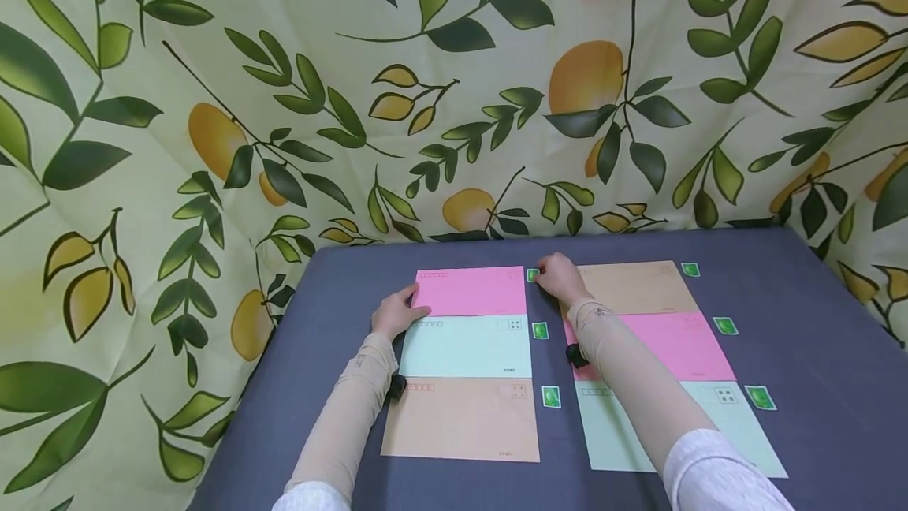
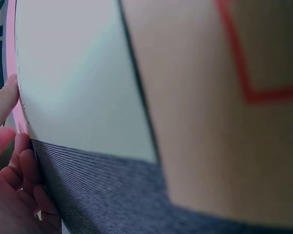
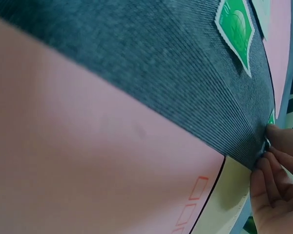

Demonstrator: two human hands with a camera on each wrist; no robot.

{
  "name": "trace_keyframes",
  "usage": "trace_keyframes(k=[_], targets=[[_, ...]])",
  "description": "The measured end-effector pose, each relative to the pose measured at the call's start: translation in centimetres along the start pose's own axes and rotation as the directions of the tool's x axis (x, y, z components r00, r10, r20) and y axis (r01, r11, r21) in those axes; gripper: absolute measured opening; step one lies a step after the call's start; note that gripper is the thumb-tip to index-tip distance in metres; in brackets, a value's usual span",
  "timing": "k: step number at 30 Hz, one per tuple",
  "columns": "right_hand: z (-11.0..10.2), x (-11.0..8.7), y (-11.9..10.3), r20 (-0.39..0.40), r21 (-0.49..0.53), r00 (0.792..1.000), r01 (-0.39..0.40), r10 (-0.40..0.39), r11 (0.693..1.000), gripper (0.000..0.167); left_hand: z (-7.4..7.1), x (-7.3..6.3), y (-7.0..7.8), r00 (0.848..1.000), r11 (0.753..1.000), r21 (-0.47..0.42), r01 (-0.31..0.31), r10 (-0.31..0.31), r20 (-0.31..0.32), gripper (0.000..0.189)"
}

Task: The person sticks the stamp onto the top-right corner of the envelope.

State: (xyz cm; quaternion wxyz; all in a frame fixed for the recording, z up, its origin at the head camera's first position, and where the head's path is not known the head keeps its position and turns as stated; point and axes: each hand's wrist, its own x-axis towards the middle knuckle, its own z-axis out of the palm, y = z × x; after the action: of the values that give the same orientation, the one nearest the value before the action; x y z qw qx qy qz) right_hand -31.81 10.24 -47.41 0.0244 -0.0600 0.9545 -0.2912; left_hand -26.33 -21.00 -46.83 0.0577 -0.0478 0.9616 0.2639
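Note:
In the head view, my left hand rests at the left edge of a pink envelope, thumb and forefinger spread along it. The left wrist view shows this hand's lower fingers bent beside the paper. My right hand is at the top of the gap between two columns of envelopes. Its thumb and forefinger pinch the right edge of a small green stamp, which they partly cover. In the right wrist view, only a sliver of that stamp shows past the fingertips.
Below the pink envelope lie a pale green envelope and a tan envelope, with stamps to their right. The right column has tan, pink and pale green envelopes, each with a stamp beside it. A leafy cloth hangs behind the table.

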Motion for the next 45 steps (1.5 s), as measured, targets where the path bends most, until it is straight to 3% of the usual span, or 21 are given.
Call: trace_keyframes(k=[3, 13, 19, 25, 38, 45], targets=[[0.0, 0.1, 0.0, -0.012, -0.005, 1.0, -0.003, 0.003, 1.0, 0.028, -0.1, 0.2, 0.1, 1.0, 1.0, 0.002, 0.004, -0.004, 0.011, 0.064], [-0.2, 0.4, 0.3, -0.035, 0.136, 0.996, -0.074, 0.079, 0.988, 0.021, -0.1, 0.5, -0.2, 1.0, 1.0, -0.002, 0.02, -0.02, 0.023, 0.064], [-0.6, 0.7, 0.3, -0.035, 0.259, 0.991, -0.113, 0.126, 0.959, 0.02, -0.3, 0.5, 0.1, 0.999, 1.0, -0.001, 0.024, -0.024, 0.025, 0.063], [-0.8, 1.1, -0.5, 0.016, 0.361, 0.991, -0.131, 0.134, 0.923, 0.024, -0.5, 0.6, 0.3, 0.999, 1.0, -0.004, 0.031, -0.031, 0.023, 0.064], [1.3, 2.1, -2.4, 0.074, 0.374, 0.986, -0.163, 0.146, 0.913, 0.044, -0.2, 0.5, 0.1, 0.998, 1.0, 0.01, 0.025, -0.025, 0.055, 0.062], [2.1, 2.6, -3.1, 0.076, 0.328, 0.99, -0.137, 0.119, 0.935, 0.053, -0.4, 0.5, 0.2, 0.999, 1.0, -0.005, 0.027, -0.027, 0.045, 0.062]])
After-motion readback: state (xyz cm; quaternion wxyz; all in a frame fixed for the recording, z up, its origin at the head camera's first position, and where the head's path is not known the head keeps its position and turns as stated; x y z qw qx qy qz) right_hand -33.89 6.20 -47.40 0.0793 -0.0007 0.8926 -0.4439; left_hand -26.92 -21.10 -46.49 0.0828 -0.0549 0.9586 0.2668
